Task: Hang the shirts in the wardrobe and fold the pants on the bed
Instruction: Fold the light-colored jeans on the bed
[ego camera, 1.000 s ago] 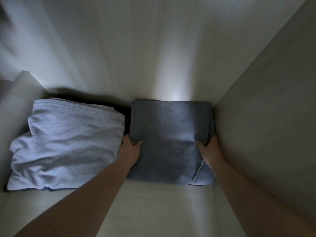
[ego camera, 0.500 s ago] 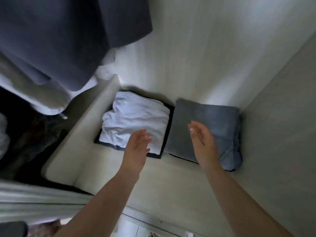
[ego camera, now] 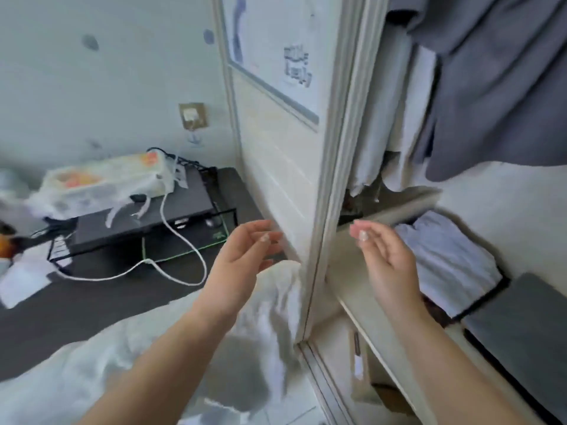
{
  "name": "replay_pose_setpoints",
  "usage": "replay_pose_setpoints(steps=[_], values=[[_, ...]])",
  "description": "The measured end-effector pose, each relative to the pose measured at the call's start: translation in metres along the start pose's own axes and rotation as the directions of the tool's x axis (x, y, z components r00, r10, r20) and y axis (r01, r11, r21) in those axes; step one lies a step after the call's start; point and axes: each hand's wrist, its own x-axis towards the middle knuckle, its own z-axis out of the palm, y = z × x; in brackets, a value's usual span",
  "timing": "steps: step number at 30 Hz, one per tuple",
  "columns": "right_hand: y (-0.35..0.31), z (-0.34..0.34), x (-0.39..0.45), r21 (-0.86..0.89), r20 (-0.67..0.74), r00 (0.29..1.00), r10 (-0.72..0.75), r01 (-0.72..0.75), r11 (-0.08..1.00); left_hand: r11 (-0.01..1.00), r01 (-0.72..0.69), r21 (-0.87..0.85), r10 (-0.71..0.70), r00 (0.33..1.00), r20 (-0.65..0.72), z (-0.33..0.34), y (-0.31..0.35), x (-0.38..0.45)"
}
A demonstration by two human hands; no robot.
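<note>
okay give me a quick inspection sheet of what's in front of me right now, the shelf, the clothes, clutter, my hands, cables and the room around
Surface: pale wardrobe shelf, bearing folded clothes at the right.
Job's things: folded light garment beside folded dark grey garment on the shelf; grey and white hanging clothes above.
Clutter: white plastic bag on a black stand; papers on the dark desk.
Hands: left hand and right hand both raised, fingers relaxed, holding nothing.
Cables: white cable loops from the wall socket across the desk.
Surroundings: wardrobe door bearing a poster; white bedding below; image blurred.
</note>
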Motion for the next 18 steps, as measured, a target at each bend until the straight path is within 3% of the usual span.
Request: replay_pose_setpoints(steps=[4, 8, 12, 18], values=[[-0.04, 0.09, -0.035, 0.06, 0.231, 0.969, -0.085, 0.072, 0.996, 0.999, -0.04, -0.02, 0.034, 0.97, -0.241, -0.098, 0.011, -0.065], [-0.066, 0.172, -0.068, 0.075, 0.466, 0.871, -0.158, 0.14, 0.987, 0.998, -0.05, -0.045, 0.022, 0.876, -0.482, -0.177, 0.017, -0.127], [-0.083, 0.251, -0.098, 0.133, 0.65, 0.731, -0.208, 0.16, 0.978, 0.999, -0.038, -0.03, 0.008, 0.739, -0.673, -0.237, 0.015, -0.184], [-0.102, 0.355, -0.159, 0.238, 0.855, 0.446, -0.265, 0.116, 0.964, 0.997, -0.037, -0.069, -0.043, 0.482, -0.875, -0.293, 0.006, -0.265]])
